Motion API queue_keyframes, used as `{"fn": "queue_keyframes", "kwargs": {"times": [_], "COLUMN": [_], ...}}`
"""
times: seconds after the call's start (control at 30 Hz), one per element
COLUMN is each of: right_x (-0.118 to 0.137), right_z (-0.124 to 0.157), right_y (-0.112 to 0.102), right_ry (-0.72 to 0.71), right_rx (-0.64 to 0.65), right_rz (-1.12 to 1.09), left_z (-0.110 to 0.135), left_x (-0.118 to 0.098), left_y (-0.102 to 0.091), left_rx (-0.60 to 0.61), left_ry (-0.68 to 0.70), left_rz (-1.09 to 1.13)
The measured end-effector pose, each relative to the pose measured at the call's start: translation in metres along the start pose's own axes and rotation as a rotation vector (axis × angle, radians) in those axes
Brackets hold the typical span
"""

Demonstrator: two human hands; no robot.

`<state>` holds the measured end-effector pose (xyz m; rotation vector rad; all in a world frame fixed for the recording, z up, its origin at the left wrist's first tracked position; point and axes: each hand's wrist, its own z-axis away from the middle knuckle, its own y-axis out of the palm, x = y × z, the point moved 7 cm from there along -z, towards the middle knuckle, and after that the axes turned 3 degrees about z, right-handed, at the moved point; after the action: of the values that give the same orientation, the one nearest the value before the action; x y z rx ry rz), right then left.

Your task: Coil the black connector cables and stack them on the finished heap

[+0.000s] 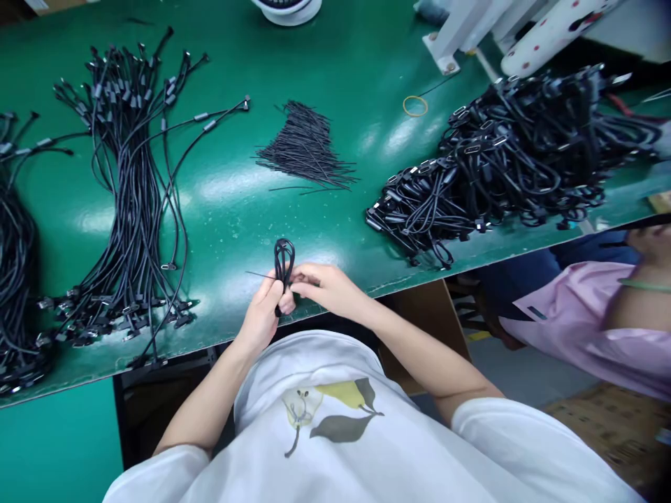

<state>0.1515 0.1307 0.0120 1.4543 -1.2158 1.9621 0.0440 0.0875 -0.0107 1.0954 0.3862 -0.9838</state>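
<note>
Near the table's front edge, my left hand [263,311] is closed around a looped black cable [284,253], with its loops standing up above the fingers. A thin black twist tie [256,273] sticks out to the left of the coil. My right hand [321,285] is against the coil's right side, its thumb and fingers drawn together; whatever they pinch is hidden. Beyond my hands lies a spread pile of black twist ties [309,147] on the green table [225,230].
To the left lie long bundles of straight black cables [133,188]. A heap of coiled, tied cables [503,161] covers the right side. A yellow rubber band [415,106], a white metal bracket [451,49] and a white round holder [288,12] are farther back. Another person sits at the right.
</note>
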Motion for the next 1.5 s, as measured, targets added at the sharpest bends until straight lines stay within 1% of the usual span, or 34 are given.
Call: {"fn": "queue_keyframes", "kwargs": {"times": [0.03,0.1,0.17,0.2,0.27,0.3,0.33,0.37,0.4,0.5,0.6,0.73,0.83,0.9,0.93,1.0,1.07,1.13,1.2,1.27,1.3,1.37,1.4,1.43,1.5], "right_x": [0.005,0.017,0.031,0.039,0.054,0.06,0.063,0.065,0.067,0.074,0.079,0.077,0.072,0.069,0.068,0.064,0.058,0.052,0.047,0.04,0.036,0.024,0.02,0.018,0.02], "right_z": [0.007,0.018,0.024,0.026,0.031,0.032,0.032,0.031,0.028,0.028,0.036,0.046,0.047,0.045,0.043,0.036,0.026,0.019,0.013,0.009,0.009,0.008,0.009,0.01,0.014], "right_y": [0.004,0.008,0.013,0.015,0.021,0.023,0.025,0.026,0.026,0.026,0.027,0.035,0.041,0.042,0.042,0.038,0.033,0.027,0.017,0.005,-0.002,-0.013,-0.017,-0.02,-0.025], "right_ry": [-0.048,-0.166,-0.341,-0.458,-0.731,-0.845,-0.924,-0.967,-0.98,-1.02,-1.082,-1.11,-1.09,-1.052,-1.012,-0.857,-0.65,-0.449,-0.272,-0.138,-0.086,-0.009,0.013,0.019,-0.02], "right_rx": [-0.051,-0.162,-0.225,-0.253,-0.27,-0.256,-0.225,-0.177,-0.124,-0.023,0.013,0.046,0.114,0.186,0.221,0.272,0.278,0.22,0.095,-0.062,-0.125,-0.199,-0.218,-0.232,-0.263], "right_rz": [0.129,0.482,0.817,0.944,1.104,1.148,1.18,1.207,1.227,1.251,1.266,1.312,1.376,1.382,1.373,1.338,1.28,1.182,1.005,0.728,0.566,0.282,0.195,0.156,0.196], "left_z": [-0.002,-0.004,-0.006,-0.006,-0.007,-0.008,-0.008,-0.008,-0.007,-0.002,0.004,0.01,0.013,0.014,0.014,0.01,0.003,-0.003,-0.007,-0.006,-0.003,0.005,0.009,0.012,0.012], "left_x": [0.002,0.004,0.004,0.003,0.002,0.001,0.001,0.0,0.001,0.006,0.011,0.018,0.021,0.02,0.019,0.016,0.014,0.011,0.005,-0.007,-0.014,-0.028,-0.032,-0.032,-0.021], "left_y": [-0.001,-0.004,-0.009,-0.012,-0.014,-0.013,-0.012,-0.011,-0.011,-0.014,-0.013,-0.007,-0.003,-0.002,-0.002,-0.002,-0.005,-0.008,-0.009,-0.004,-0.002,0.004,0.008,0.013,0.018], "left_rx": [-0.004,-0.023,-0.058,-0.075,-0.078,-0.059,-0.03,-0.001,0.022,0.069,0.129,0.196,0.153,0.1,0.069,0.01,-0.082,-0.187,-0.24,-0.195,-0.164,-0.086,-0.018,0.062,0.216], "left_ry": [0.008,0.056,0.116,0.131,0.142,0.143,0.139,0.124,0.095,-0.074,-0.205,-0.317,-0.349,-0.334,-0.313,-0.248,-0.175,-0.09,0.02,0.145,0.225,0.386,0.456,0.504,0.503], "left_rz": [-0.022,-0.115,-0.269,-0.356,-0.521,-0.588,-0.639,-0.664,-0.654,-0.466,-0.294,-0.226,-0.212,-0.214,-0.216,-0.214,-0.168,-0.09,-0.04,-0.062,-0.107,-0.315,-0.475,-0.65,-0.941]}}
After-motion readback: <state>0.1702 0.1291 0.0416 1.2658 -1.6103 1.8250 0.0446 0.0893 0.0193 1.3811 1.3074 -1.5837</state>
